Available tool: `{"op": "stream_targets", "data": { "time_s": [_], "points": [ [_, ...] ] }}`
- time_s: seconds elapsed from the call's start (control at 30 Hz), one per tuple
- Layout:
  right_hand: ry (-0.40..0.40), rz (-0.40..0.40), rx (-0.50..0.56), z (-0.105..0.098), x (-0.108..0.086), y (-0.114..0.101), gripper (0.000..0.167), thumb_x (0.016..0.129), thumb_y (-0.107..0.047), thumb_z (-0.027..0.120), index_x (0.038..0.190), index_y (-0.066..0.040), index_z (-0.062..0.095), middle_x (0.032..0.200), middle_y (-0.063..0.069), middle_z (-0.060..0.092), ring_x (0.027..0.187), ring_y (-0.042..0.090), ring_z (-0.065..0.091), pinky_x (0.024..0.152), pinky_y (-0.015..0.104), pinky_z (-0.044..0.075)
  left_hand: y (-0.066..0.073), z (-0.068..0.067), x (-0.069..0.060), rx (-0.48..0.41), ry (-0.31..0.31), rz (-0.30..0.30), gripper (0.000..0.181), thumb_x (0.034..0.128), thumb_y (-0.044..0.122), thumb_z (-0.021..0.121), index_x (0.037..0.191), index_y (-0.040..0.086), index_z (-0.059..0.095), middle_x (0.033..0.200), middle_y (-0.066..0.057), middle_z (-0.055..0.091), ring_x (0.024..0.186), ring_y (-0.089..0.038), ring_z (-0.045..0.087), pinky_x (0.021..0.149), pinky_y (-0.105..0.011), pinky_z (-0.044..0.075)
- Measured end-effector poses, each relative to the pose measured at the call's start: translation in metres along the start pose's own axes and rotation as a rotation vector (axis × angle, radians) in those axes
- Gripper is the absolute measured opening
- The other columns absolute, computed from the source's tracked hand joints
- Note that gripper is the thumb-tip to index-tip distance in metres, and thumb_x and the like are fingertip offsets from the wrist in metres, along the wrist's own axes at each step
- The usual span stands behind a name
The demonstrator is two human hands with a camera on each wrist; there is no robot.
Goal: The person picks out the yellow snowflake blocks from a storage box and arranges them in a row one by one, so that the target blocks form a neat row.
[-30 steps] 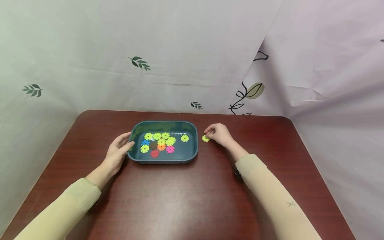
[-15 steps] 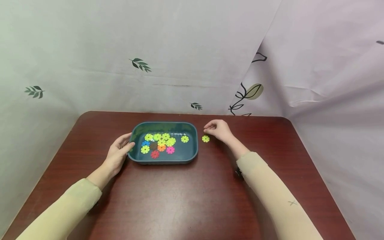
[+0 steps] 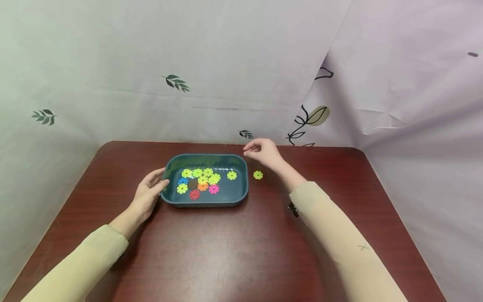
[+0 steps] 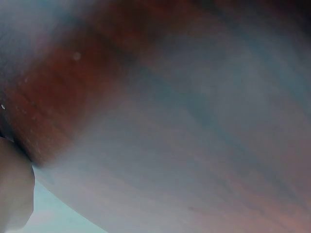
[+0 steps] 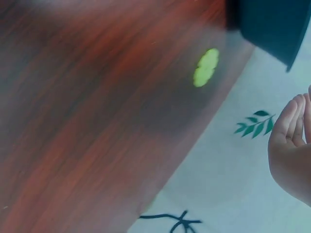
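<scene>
My left hand [image 3: 146, 196] grips the left end of a dark blue-green plastic tray [image 3: 205, 204], its thumb over the rim. Inside the tray lie several flat notched discs: a group of yellow ones [image 3: 208, 172], a blue one [image 3: 183, 181], a brown one [image 3: 193, 183], an orange one [image 3: 203, 186], a pink one [image 3: 214, 189] and a red one [image 3: 194, 194]. One yellow disc [image 3: 258, 175] rests on the table just right of the tray. My right hand [image 3: 264, 152] hovers above the tray's back right corner, fingers bent loosely toward the thumb, nothing visible between them.
A reddish-brown wooden table [image 3: 234, 243] carries the tray near its back edge. Pale cloth [image 3: 211, 54] with leaf prints hangs behind and at both sides. In the left wrist view most of the picture is blurred.
My right hand has let go of the yellow disc on the table, then risen and moved left toward the tray. The left hand and tray have stayed in place.
</scene>
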State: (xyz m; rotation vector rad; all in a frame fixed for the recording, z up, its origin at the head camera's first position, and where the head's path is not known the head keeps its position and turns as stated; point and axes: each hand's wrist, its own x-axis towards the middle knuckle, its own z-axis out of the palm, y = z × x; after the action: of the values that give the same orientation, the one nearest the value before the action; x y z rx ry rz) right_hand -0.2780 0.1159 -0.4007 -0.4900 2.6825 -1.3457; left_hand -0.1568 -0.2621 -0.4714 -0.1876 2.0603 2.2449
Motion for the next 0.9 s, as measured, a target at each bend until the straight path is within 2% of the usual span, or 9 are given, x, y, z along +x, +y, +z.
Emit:
{"op": "stream_targets", "data": {
  "time_s": [0.37, 0.6, 0.9],
  "points": [
    [-0.057, -0.064, 0.031, 0.026, 0.005, -0.029, 0.016, 0.097, -0.011, 0.079, 0.110, -0.002, 0.080, 0.105, 0.015, 0.078, 0.095, 0.026, 0.073, 0.085, 0.034, 0.060, -0.001, 0.000, 0.001, -0.004, 0.004, 0.000, 0.045, 0.1077, 0.013, 0.063, 0.151, 0.017, 0.051, 0.132, 0.020, 0.055, 0.130, -0.001, 0.046, 0.095, -0.009, 0.049],
    [-0.113, -0.082, 0.056, 0.049, 0.004, -0.042, 0.014, 0.097, -0.013, 0.079, 0.109, -0.006, 0.080, 0.103, 0.011, 0.078, 0.093, 0.022, 0.072, 0.082, 0.029, 0.059, 0.001, 0.000, 0.002, 0.011, -0.005, -0.009, 0.047, 0.1081, 0.014, 0.063, 0.153, 0.016, 0.048, 0.134, 0.019, 0.054, 0.133, -0.004, 0.046, 0.095, -0.010, 0.049],
    [-0.163, -0.095, 0.101, 0.078, 0.005, -0.058, 0.018, 0.098, -0.012, 0.078, 0.113, -0.002, 0.079, 0.106, 0.014, 0.078, 0.096, 0.023, 0.072, 0.079, 0.025, 0.057, 0.000, 0.000, 0.002, 0.015, -0.004, -0.009, 0.045, 0.1079, 0.014, 0.064, 0.151, 0.018, 0.051, 0.131, 0.021, 0.056, 0.130, -0.001, 0.048, 0.095, -0.010, 0.050]
  ]
}}
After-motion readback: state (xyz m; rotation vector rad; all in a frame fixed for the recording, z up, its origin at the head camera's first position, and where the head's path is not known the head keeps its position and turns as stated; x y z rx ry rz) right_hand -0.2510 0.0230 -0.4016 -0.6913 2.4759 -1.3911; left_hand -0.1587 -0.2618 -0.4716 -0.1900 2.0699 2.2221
